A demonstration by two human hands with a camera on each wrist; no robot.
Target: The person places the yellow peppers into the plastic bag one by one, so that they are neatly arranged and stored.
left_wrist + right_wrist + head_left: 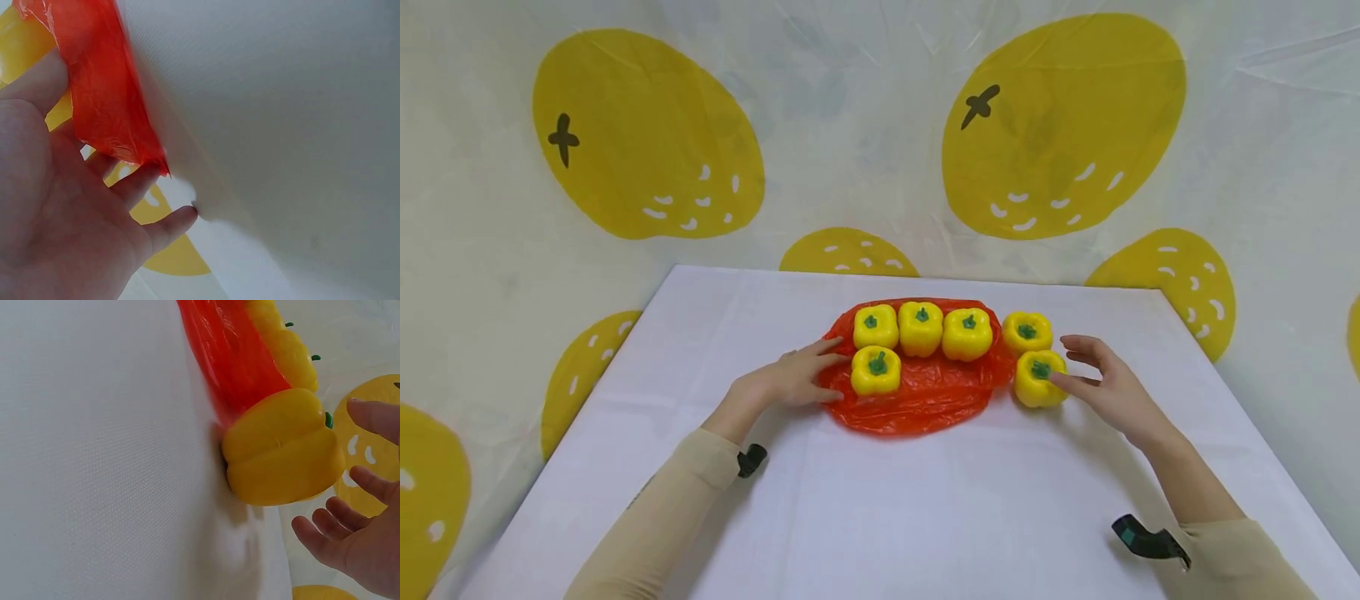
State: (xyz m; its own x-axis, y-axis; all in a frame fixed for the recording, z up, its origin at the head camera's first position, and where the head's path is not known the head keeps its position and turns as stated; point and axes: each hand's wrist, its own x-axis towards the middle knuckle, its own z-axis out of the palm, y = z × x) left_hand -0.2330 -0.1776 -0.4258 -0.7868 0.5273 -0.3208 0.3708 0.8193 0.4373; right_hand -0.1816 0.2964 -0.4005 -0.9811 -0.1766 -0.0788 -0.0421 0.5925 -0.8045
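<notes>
A red plastic bag [917, 408] lies spread on the table, with three yellow bell peppers [921, 329] in a row along its far part. Another yellow bell pepper [876, 372] sits on it at the left, in front of that row. At the bag's left edge rests my left hand [801, 375], fingers spread; the left wrist view shows them against the bag's edge [106, 81]. Two more peppers stand right of the bag, one behind [1027, 332] and one in front [1039, 379]. Beside the front one is my right hand [1112, 387], fingers loosely spread and apart from it in the right wrist view.
The white table [910, 517] reaches back to a pale cloth backdrop [850, 125] printed with large yellow fruit. Black wrist straps or mounts stick out by the left sleeve [677, 492] and the right sleeve [1240, 558].
</notes>
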